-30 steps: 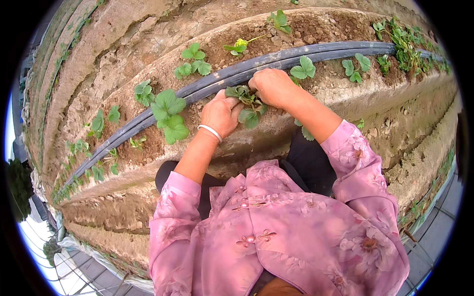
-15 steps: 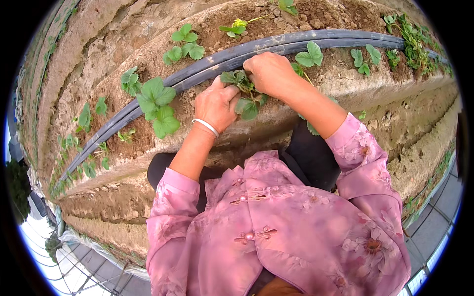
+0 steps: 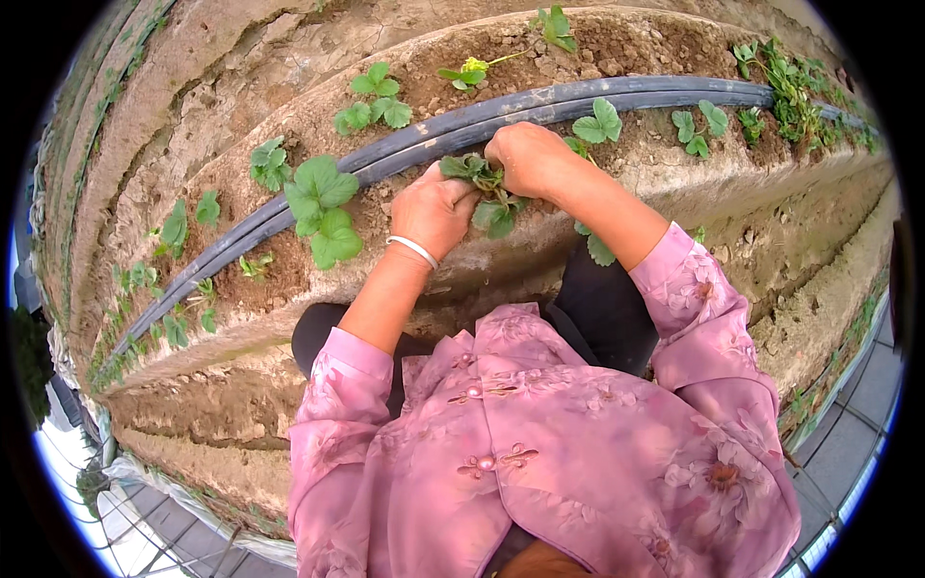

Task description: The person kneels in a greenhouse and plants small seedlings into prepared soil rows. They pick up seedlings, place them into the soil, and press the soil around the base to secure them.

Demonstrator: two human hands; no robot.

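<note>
Both my hands are closed at one small strawberry plant (image 3: 496, 214) at the near edge of the raised soil bed. My left hand (image 3: 434, 210), with a white band at the wrist, pinches its leaves from the left side. On the right, my right hand (image 3: 536, 162) is bent down over the stems, its fingertips mostly hidden behind the hand and leaves. Some leaves show between the hands, darker and slightly curled, while one hangs below. Just beyond my hands run two dark hoses (image 3: 453, 135), side by side along the bed.
Other strawberry plants grow along the hoses, including a large-leaved one (image 3: 323, 207) to the left and small ones (image 3: 700, 130) to the right. A heap of leafy greens (image 3: 795, 101) lies over the hoses at far right. A furrow (image 3: 212, 400) runs along the near side.
The whole view has shifted slightly, so bed and hoses sit a little lower. Both hands stay closed at the same plant, with little visible movement against it.
</note>
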